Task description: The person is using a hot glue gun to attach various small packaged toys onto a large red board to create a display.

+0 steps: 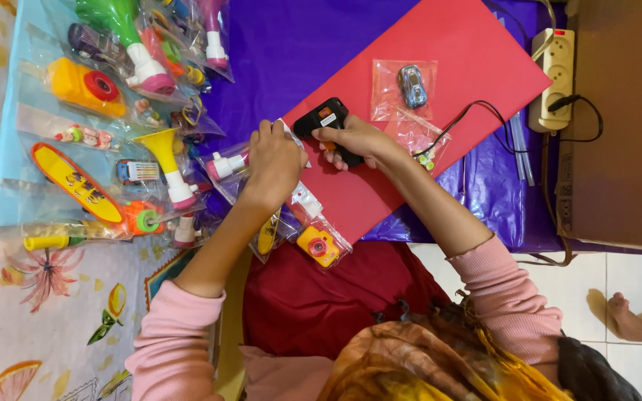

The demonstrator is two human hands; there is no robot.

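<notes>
My right hand (356, 139) grips a black glue gun (325, 122) over the edge of a red card sheet (440, 82). My left hand (274, 162) presses down on a clear plastic packet (300, 202) at that same edge; the packet holds a small orange toy camera (318, 246). The gun's nozzle points toward my left hand, and the two hands are almost touching. A bagged blue toy car (412, 85) lies on the red sheet just beyond my right hand.
Many bagged plastic toys lie at the left: a yellow trumpet (166, 157), an orange skateboard (76, 182), a green bottle toy (124, 30). A white power strip (556, 74) with the gun's black cord sits at the right beside a cardboard box (626, 119). A person's bare foot (633, 319) rests at the lower right.
</notes>
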